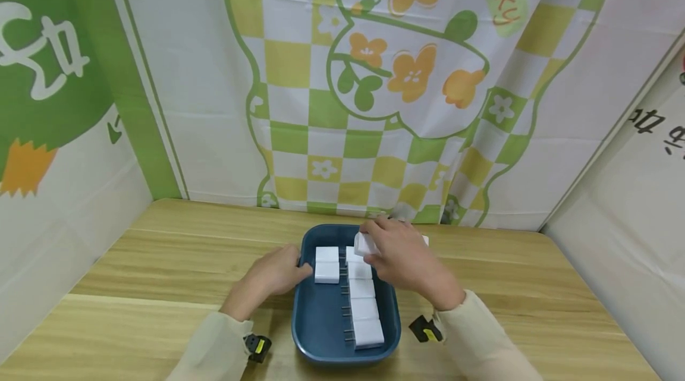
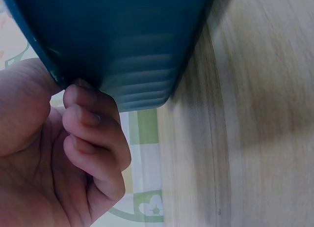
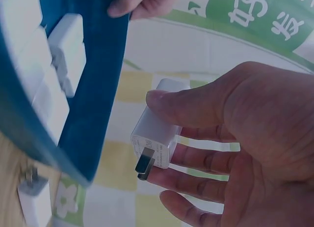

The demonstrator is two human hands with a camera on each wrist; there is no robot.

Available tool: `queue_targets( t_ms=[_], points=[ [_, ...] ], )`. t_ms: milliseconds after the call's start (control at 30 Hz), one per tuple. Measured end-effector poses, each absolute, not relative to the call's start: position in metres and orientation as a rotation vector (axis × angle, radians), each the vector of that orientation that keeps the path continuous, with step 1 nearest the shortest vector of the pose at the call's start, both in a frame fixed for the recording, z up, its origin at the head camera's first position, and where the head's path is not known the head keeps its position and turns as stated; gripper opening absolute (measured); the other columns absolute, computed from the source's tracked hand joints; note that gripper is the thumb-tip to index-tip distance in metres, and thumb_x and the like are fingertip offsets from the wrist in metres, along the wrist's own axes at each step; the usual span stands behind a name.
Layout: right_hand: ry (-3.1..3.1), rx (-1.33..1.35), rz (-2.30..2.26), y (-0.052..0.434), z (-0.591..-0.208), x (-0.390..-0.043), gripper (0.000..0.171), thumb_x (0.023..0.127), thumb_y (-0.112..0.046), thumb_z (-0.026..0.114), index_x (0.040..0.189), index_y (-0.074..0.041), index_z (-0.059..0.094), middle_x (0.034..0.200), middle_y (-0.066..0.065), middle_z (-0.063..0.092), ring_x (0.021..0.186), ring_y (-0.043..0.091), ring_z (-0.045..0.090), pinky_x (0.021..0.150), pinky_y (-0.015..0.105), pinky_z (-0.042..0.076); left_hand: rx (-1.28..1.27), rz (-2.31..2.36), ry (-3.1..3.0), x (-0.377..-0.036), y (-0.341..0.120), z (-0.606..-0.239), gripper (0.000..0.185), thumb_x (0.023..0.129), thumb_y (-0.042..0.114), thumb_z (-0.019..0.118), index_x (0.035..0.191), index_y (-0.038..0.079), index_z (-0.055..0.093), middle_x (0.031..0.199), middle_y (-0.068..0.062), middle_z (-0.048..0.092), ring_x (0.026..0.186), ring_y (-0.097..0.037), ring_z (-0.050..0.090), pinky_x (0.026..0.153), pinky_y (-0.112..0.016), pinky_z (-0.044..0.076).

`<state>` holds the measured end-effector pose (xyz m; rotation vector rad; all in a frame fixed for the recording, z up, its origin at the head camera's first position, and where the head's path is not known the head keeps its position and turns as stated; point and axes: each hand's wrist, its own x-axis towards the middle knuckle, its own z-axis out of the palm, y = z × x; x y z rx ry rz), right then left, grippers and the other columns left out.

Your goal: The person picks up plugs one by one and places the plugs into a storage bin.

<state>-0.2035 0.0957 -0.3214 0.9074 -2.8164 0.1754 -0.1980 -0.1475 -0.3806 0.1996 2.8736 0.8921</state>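
Observation:
A dark blue tray (image 1: 320,323) sits on the wooden table (image 1: 160,262) in front of me. Inside it, several white plug chargers (image 1: 364,308) lie in a row along the right side, and another white charger (image 1: 327,271) lies at the far left. My left hand (image 1: 289,272) grips the tray's left rim, with the thumb over the edge and the fingers (image 2: 93,119) curled under the tray wall (image 2: 122,40). My right hand (image 1: 381,248) hovers over the tray's far end. It pinches one white charger (image 3: 156,131) between thumb and fingers, metal prongs (image 3: 143,166) sticking out.
More white chargers lie on the table just beyond the tray (image 3: 93,89), one (image 3: 33,202) seen in the right wrist view and one (image 1: 425,241) peeking out behind my right hand. Printed cloth walls (image 1: 374,84) close in the table on three sides.

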Motion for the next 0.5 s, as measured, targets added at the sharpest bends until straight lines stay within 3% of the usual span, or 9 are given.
queue_targets(
  t_ms=[200,500],
  points=[
    [-2.810,0.970,0.214,0.084,-0.326,-0.203,0.042,0.091,-0.024,0.077,0.128,-0.013,0.063,0.112,0.004,0.063,0.095,0.025,0.062,0.090,0.049,0.048,0.198,0.876,2.885,-0.199,-0.148,-0.380,0.039,0.092,0.021,0.062,0.057,0.014,0.046,0.054,0.003,0.040,0.048,-0.013,0.039,0.047,-0.027,0.029],
    [-2.846,1.011,0.270,0.073,-0.328,-0.201,0.043,0.093,-0.025,0.074,0.131,-0.012,0.060,0.118,0.005,0.064,0.096,0.024,0.063,0.087,0.047,0.050,0.206,0.876,2.875,-0.199,-0.148,-0.380,0.038,0.092,0.020,0.063,0.059,0.014,0.046,0.055,0.003,0.040,0.049,-0.014,0.039,0.048,-0.028,0.030]
  ],
)
